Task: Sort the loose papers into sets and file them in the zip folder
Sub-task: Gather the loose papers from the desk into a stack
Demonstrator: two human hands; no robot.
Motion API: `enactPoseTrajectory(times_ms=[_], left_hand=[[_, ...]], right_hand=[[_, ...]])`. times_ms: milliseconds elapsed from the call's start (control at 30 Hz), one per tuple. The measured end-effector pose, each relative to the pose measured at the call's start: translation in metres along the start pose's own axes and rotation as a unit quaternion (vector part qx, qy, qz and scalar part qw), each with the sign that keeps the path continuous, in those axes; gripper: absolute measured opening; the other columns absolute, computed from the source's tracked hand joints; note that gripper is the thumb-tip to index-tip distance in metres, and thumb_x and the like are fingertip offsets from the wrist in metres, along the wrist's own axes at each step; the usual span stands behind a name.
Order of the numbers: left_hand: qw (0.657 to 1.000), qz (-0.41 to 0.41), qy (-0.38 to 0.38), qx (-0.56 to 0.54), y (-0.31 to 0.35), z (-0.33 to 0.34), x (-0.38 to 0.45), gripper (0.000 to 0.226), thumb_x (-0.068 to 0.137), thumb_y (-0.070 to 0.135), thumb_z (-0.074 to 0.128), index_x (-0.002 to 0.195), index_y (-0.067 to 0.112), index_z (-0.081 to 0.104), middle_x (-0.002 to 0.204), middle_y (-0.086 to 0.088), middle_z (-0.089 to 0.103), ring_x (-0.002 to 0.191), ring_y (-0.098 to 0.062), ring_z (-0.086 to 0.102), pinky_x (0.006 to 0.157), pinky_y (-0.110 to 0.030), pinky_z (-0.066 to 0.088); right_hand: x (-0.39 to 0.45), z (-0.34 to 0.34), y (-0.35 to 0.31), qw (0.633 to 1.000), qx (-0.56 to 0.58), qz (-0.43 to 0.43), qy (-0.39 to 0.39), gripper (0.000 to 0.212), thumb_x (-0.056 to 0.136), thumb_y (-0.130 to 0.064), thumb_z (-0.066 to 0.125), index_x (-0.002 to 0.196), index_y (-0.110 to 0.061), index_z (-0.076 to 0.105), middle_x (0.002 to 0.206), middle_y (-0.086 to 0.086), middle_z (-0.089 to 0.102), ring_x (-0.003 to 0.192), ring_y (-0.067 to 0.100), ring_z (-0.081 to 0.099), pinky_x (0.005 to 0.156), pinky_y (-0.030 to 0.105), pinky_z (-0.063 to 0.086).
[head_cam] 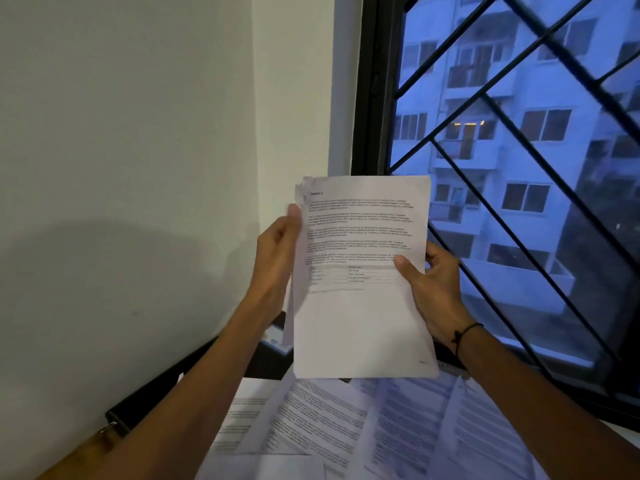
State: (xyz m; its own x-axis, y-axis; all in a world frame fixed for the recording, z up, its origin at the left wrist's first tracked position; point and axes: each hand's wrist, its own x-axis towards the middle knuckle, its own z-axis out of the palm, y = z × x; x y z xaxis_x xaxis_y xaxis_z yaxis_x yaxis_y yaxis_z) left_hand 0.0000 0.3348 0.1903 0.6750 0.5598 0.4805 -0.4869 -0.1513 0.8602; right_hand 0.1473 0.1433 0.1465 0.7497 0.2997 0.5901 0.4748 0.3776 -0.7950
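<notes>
I hold a thin set of printed white papers (360, 306) upright in front of me, at the centre of the view. My left hand (277, 258) grips its left edge, fingers behind and thumb near the torn top corner. My right hand (433, 289) holds the right edge with the thumb on the front sheet. Below, several loose printed papers (363, 424) lie spread and overlapping on the table. A black zip folder (166, 393) with a metal zip pull lies along the wall at lower left, partly hidden by my left forearm.
A white wall (138, 168) fills the left. A window with a dark diagonal grille (519, 168) stands to the right, close behind the held papers. A small dark object with a label (273, 337) sits behind the papers near the sill.
</notes>
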Motion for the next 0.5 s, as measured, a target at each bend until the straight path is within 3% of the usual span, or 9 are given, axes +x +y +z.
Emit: enactPoseTrajectory(times_ms=[67, 133, 233, 333, 500], left_hand=[[0.998, -0.001, -0.028, 0.049, 0.004, 0.003, -0.008, 0.042, 0.087, 0.047, 0.072, 0.118, 0.018, 0.073, 0.107, 0.003, 0.079, 0.098, -0.017, 0.076, 0.089, -0.035, 0.061], [0.997, -0.005, -0.042, 0.063, 0.003, 0.006, -0.013, 0.034, 0.090, 0.032, 0.075, 0.119, 0.015, 0.073, 0.109, 0.005, 0.079, 0.099, -0.014, 0.076, 0.090, -0.035, 0.062], [0.996, -0.005, -0.064, 0.063, 0.002, 0.014, -0.020, 0.032, 0.099, 0.032, 0.066, 0.126, 0.016, 0.070, 0.113, 0.005, 0.077, 0.102, -0.012, 0.074, 0.089, -0.029, 0.061], [0.996, -0.015, -0.068, 0.056, 0.000, 0.021, -0.030, 0.025, 0.103, 0.033, 0.059, 0.122, 0.022, 0.068, 0.110, 0.007, 0.078, 0.099, -0.010, 0.075, 0.081, -0.022, 0.060], [0.996, -0.032, -0.054, 0.061, -0.002, 0.027, -0.055, 0.013, 0.104, 0.037, 0.055, 0.111, 0.034, 0.066, 0.097, 0.017, 0.078, 0.088, -0.002, 0.075, 0.064, -0.012, 0.055]], right_hand=[[-0.008, -0.004, -0.012, 1.000, 0.007, -0.003, 0.006, 0.032, 0.092, -0.002, 0.071, 0.123, -0.011, 0.068, 0.119, 0.003, 0.075, 0.106, 0.022, 0.072, 0.085, 0.034, 0.061], [-0.016, -0.009, -0.020, 1.000, 0.011, -0.002, 0.010, 0.032, 0.092, -0.001, 0.070, 0.123, -0.010, 0.068, 0.117, 0.002, 0.075, 0.104, 0.021, 0.073, 0.083, 0.033, 0.061], [-0.030, -0.016, -0.025, 1.000, 0.005, 0.006, 0.023, 0.032, 0.092, -0.003, 0.071, 0.122, -0.010, 0.067, 0.115, 0.001, 0.076, 0.106, 0.022, 0.072, 0.086, 0.035, 0.061], [-0.045, -0.022, -0.026, 0.999, -0.038, 0.005, 0.037, 0.031, 0.091, -0.005, 0.073, 0.116, -0.021, 0.063, 0.114, 0.000, 0.075, 0.105, 0.020, 0.071, 0.088, 0.037, 0.060], [-0.060, -0.035, -0.032, 0.995, 0.012, 0.101, 0.007, 0.065, 0.086, 0.002, 0.076, 0.135, -0.017, 0.038, 0.122, 0.005, 0.069, 0.105, 0.018, 0.072, 0.088, 0.041, 0.061]])
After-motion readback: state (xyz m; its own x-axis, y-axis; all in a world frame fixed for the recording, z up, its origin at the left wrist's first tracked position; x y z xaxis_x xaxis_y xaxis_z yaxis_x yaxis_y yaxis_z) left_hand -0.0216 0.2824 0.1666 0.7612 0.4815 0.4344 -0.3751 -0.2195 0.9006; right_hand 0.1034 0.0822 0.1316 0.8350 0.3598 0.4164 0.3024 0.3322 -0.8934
